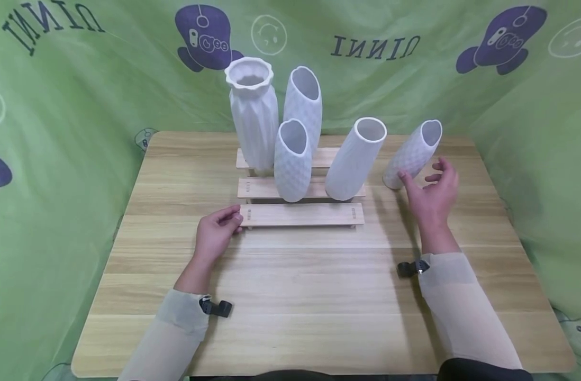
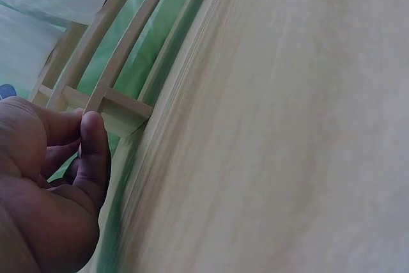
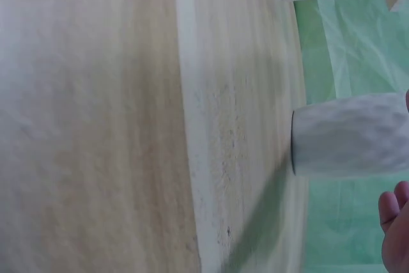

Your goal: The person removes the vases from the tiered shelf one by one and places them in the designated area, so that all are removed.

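My left hand (image 1: 214,235) pinches the left end of the front step of a three-step wooden stand (image 1: 300,214) between thumb and fingers; the left wrist view shows this grip (image 2: 89,123) up close. On the table to the right of the stand, a white textured vase with a slanted mouth (image 1: 409,159) stands upright. Around its near right side is my right hand (image 1: 433,198), fingers loosely spread, thumb overlapping the vase's lower part in the head view. In the right wrist view, the fingers (image 3: 388,209) show a gap from the vase (image 3: 351,135).
On the stand's upper steps are a tall fluted vase (image 1: 254,121), two slant-mouthed textured vases, one behind (image 1: 305,103) and one in front (image 1: 292,164), and a smooth round-mouthed vase (image 1: 356,159). A green printed cloth (image 1: 185,95) hangs behind the wooden table (image 1: 295,307).
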`<action>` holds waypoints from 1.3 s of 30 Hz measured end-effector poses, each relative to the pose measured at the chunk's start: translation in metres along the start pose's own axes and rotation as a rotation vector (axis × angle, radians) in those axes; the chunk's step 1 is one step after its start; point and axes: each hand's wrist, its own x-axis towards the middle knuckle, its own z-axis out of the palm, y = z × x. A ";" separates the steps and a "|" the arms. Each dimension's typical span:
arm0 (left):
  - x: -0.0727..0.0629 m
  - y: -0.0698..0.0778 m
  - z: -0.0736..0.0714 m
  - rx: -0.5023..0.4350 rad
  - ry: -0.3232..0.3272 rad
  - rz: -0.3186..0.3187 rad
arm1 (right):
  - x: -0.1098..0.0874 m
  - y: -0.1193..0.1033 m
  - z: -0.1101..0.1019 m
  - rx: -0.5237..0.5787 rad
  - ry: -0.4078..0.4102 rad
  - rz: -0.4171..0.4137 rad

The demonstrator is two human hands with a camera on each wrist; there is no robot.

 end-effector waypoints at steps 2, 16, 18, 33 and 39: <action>0.000 0.000 0.000 0.002 0.000 0.002 | -0.003 -0.002 -0.001 0.017 0.027 -0.028; -0.001 -0.001 0.000 0.009 -0.007 0.012 | -0.027 -0.035 -0.006 0.225 0.126 -0.181; -0.001 -0.001 0.000 0.007 -0.005 0.013 | -0.034 -0.050 -0.009 0.267 0.123 -0.208; -0.001 0.000 0.001 -0.019 0.004 0.016 | -0.061 -0.109 -0.017 0.426 -0.090 -0.380; -0.002 0.000 0.001 -0.014 0.006 0.003 | -0.067 -0.118 -0.014 0.436 -0.185 -0.412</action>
